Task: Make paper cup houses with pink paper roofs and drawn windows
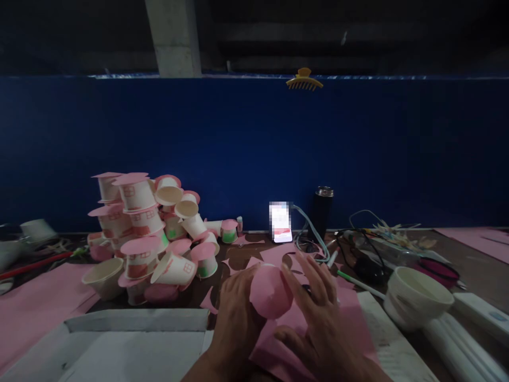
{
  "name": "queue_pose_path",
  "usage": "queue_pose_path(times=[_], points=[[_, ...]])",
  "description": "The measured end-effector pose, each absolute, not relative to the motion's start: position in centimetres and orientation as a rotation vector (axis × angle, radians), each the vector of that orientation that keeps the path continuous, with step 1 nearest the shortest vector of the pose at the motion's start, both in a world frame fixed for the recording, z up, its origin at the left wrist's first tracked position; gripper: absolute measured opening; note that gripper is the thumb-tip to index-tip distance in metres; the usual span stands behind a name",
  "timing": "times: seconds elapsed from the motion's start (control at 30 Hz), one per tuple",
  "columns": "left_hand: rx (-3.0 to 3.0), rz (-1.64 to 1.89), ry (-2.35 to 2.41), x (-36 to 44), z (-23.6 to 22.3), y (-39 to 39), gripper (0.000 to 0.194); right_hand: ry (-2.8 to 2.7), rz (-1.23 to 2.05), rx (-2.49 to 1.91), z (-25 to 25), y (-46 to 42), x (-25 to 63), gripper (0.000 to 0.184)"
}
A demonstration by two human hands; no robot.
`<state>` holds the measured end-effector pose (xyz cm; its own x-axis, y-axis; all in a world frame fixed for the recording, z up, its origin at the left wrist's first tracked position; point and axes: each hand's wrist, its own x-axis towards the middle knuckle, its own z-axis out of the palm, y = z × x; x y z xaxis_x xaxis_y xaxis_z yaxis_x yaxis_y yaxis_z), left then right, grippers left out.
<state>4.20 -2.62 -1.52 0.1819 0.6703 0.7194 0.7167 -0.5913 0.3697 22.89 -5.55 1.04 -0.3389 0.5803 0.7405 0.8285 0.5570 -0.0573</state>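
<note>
Pink paper top held between two hands, with room hemmed in left and right

The left hand (240, 305) curls against the near side of the pink paper top (271, 292), holding it above the table (238, 257). The right hand (314, 305) is spread wide, its forefinger at the top's right edge; whether it touches, I cannot tell. Beneath lie a pink sheet (358, 323) and cut scraps (209, 301). On the left, the raised rim of a white tray (137, 321) reaches close to the left forearm, and beyond it stand piled cups (139, 193) with pink tops. On the right, a green-tipped stick (361, 284) and a pale bowl (415, 300) limit sideways room. Farther back, a lit phone (280, 223) and a black bottle (321, 215) stand near the blue wall (238, 138), which bounds the far edge.
</note>
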Motion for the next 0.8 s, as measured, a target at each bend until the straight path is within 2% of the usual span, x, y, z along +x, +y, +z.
queue_pose_path(times=[0.07, 0.2, 0.33, 0.47, 0.6, 0.8], points=[[-2.371, -1.374, -1.442, 4.3, -1.5, -2.7, 0.05, -2.026, -0.414, -1.134, 1.0, -5.6, 22.8, 0.093], [-2.331, -1.365, -1.444, 4.4, -1.6, -2.6, 0.051, -2.074, -0.486, -1.119, 0.9, -5.6, 22.7, 0.085], [-2.3, -1.36, -1.482, 4.4, -1.7, -2.5, 0.049, -2.065, -0.499, -1.123, 0.8, -5.6, 22.7, 0.09], [-2.304, -1.384, -1.469, 4.5, -1.8, -2.4, 0.048, -2.117, -0.504, -1.15, 0.8, -5.6, 22.6, 0.088], [-2.316, -1.42, -1.489, 4.4, -2.0, -2.2, 0.048, -2.062, -0.489, -1.145, 0.4, -5.4, 22.6, 0.099], [-2.366, -1.482, -1.5, 4.5, -1.7, -2.3, 0.047, -2.124, -0.481, -1.153, 0.0, -5.2, 22.5, 0.101]])
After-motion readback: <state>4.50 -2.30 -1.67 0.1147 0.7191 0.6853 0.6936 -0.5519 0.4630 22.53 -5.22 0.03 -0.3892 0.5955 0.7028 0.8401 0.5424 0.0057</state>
